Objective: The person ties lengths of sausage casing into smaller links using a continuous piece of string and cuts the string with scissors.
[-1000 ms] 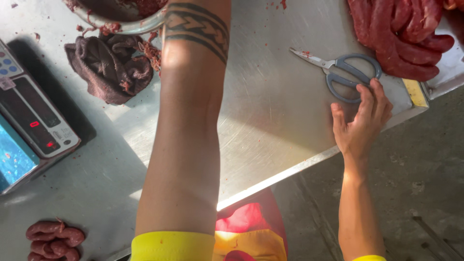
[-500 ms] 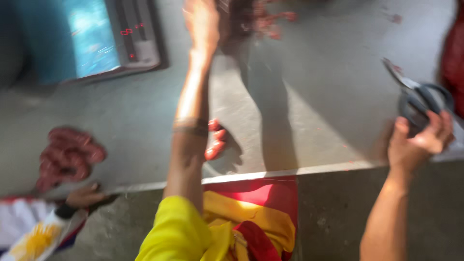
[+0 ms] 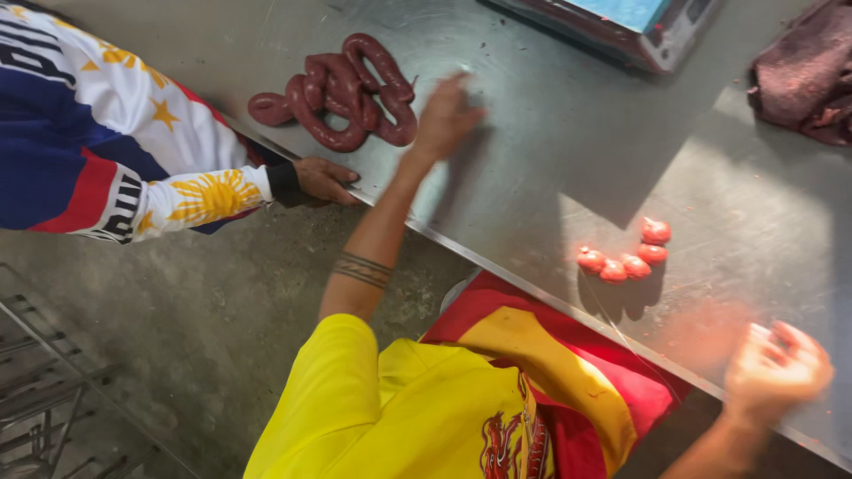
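My left hand (image 3: pixel 448 115) reaches out over the steel table (image 3: pixel 550 133), fingers apart, right beside a coil of dark red sausage links (image 3: pixel 342 89); it holds nothing. My right hand (image 3: pixel 777 368) hangs blurred at the table's near edge with its fingers curled, and I see nothing in it. A short string of small red sausage links (image 3: pixel 626 257) lies on the table between my two hands. My left forearm carries a dark band tattoo, and I wear a yellow shirt.
Another person's hand (image 3: pixel 324 177) in a blue, white and red sleeve rests on the table edge below the coil. A weighing scale (image 3: pixel 639 22) stands at the far side, a dark lump of meat (image 3: pixel 803 75) at the top right. A metal rack (image 3: pixel 44 390) stands on the concrete floor.
The view has swung left. My left hand moved from the far side of the table to the sausage coil. My right hand left the scissors, which are out of view.
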